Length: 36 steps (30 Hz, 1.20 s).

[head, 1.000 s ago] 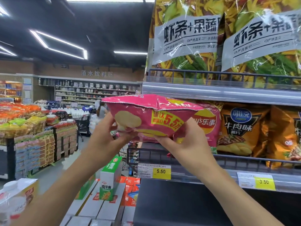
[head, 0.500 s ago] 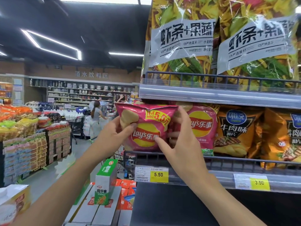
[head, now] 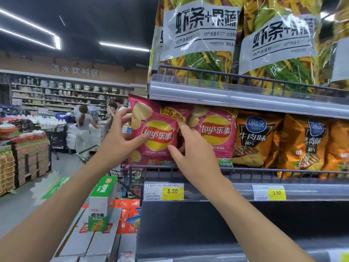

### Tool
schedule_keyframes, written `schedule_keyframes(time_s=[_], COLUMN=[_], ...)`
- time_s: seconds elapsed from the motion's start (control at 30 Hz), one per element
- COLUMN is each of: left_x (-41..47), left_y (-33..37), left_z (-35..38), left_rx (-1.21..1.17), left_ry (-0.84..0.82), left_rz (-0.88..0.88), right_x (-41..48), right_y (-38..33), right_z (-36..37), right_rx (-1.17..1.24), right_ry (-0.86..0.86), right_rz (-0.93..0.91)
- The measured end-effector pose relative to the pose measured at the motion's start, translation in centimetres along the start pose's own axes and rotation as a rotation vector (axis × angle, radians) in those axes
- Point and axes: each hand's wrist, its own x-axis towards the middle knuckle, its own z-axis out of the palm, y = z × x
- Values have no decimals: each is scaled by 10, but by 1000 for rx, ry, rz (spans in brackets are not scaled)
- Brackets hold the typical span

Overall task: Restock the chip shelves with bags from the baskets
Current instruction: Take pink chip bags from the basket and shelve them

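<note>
Forearms rise from the lower edge of the view and converge above the 5.50 price tag (head: 172,191), both extended toward the shelf front. The pink chip bag (head: 158,133) stands upright directly above the tag, behind the wire rail (head: 245,170), with its top edge reaching the lip of the upper shelf (head: 226,95). The left grip (head: 120,140) sits above and left of the tag and grasps the bag's left side: the thumb presses the printed front beside the logo, and the spread fingers curve round the left edge. The right grip (head: 194,157) sits above and just right of the tag, wrist bent upward. It grasps the bag's right side: the index finger lies straight along the right edge up to the yellow price burst, the thumb rests on the lower front, and the remaining fingers are hidden between this bag and the second pink bag (head: 215,133). That second bag stands above and right of the tag, touching the first. Orange chip bags (head: 255,138) fill the same shelf farther right of the tag. Large clear snack bags (head: 198,35) stand high above the tag on the upper shelf. A green-and-white carton (head: 102,201) stands below and left of the tag on stacked boxes.
</note>
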Motion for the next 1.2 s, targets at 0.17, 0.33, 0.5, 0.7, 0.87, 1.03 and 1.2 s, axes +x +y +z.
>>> schedule_keyframes(time_s=[0.17, 0.33, 0.5, 0.7, 0.87, 1.03, 1.2], left_x=[-5, 4, 8, 16, 23, 29, 30], left_y=[-16, -25, -37, -44, -46, -45, -42], left_z=[-4, -14, -30, -23, -11, -1, 10], left_rx=[-36, 4, 201, 305, 281, 304, 348], left_ry=[68, -1, -279, -289, -291, -251, -203], left_rz=[114, 120, 142, 188, 181, 179, 187], right_x=[4, 5, -18, -24, -22, -18, -13], right_y=[-8, -12, 12, 30, 34, 39, 44], right_z=[4, 9, -14, -21, -16, -13, -11], right_rx=[-1, 7, -70, -170, -206, -233, -252], right_ry=[-43, -23, 323, 239, 226, 236, 246], right_rz=[8, 33, 93, 343, 353, 348, 358])
